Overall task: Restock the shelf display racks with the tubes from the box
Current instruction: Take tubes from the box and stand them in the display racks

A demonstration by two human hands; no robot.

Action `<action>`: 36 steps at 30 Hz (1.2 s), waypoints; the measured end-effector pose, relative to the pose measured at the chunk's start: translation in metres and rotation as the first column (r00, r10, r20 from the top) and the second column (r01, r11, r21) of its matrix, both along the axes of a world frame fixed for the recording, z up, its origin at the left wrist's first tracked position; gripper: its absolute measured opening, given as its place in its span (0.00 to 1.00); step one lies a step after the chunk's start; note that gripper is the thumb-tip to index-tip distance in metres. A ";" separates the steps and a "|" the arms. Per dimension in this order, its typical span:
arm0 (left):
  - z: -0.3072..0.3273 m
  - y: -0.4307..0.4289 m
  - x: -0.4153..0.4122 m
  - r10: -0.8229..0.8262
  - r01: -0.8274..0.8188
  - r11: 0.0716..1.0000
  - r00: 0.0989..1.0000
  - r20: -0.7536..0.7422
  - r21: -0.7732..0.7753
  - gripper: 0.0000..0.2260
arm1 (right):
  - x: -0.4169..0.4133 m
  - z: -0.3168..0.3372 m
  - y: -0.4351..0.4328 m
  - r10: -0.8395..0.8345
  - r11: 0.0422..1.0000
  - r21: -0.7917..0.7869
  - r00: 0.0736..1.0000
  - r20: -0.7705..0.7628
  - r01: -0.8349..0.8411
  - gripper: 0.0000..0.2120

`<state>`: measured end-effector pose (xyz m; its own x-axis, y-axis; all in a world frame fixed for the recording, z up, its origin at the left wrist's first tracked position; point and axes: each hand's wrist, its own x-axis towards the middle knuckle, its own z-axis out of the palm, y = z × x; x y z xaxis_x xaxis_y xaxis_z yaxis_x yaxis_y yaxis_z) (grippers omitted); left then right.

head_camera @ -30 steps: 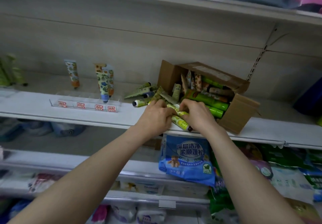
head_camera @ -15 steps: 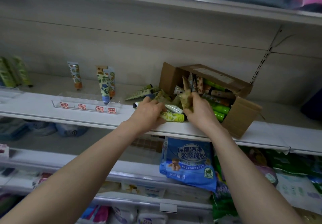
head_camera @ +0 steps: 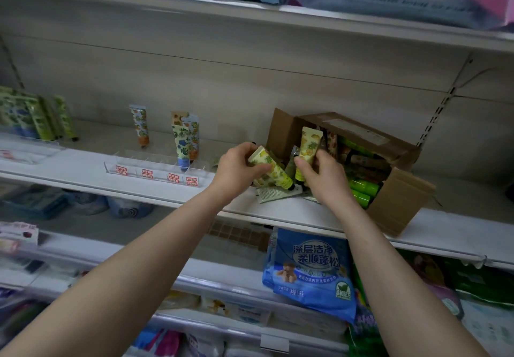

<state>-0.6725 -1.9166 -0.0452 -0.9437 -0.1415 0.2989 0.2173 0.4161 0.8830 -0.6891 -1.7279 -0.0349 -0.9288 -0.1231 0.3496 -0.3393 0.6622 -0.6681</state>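
Your left hand [head_camera: 236, 169] curls round a yellow lemon-print plastic tube [head_camera: 274, 171], tilted, cap low to the right. Your right hand [head_camera: 324, 177] grips a second yellow tube [head_camera: 310, 145], upright, crimp up. Both tubes are at the mouth of the brown cardboard box [head_camera: 400, 206], which lies on its side on the white shelf [head_camera: 69, 167]. The clear plastic rack [head_camera: 144, 166] stands to the left.

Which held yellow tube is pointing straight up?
The yellow fruit-print plastic tube beside the brown cardboard box: it stands upright, cap down, while the other yellow tube slants sideways.
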 end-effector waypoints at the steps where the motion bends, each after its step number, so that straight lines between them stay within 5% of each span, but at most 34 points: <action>1: 0.002 -0.001 0.001 -0.006 0.004 0.997 1.000 0.018 0.077 0.09 | 0.000 0.000 -0.002 0.016 1.000 -0.009 1.000 0.000 -0.016 0.13; 9: 0.007 -0.018 0.015 0.010 -0.023 0.914 0.999 0.035 0.405 0.09 | -0.005 0.001 -0.030 0.192 0.960 -0.222 0.979 0.068 -0.173 0.16; 16: 0.010 -0.064 0.038 0.047 -0.048 0.890 0.999 0.013 0.453 0.08 | -0.002 0.004 -0.082 0.301 0.911 -0.310 0.952 0.053 -0.271 0.06; 36: 0.026 -0.278 0.092 0.159 -0.115 0.864 0.986 -0.049 0.489 0.06 | 0.035 0.015 -0.306 0.511 0.768 -0.464 0.859 0.027 -0.442 0.08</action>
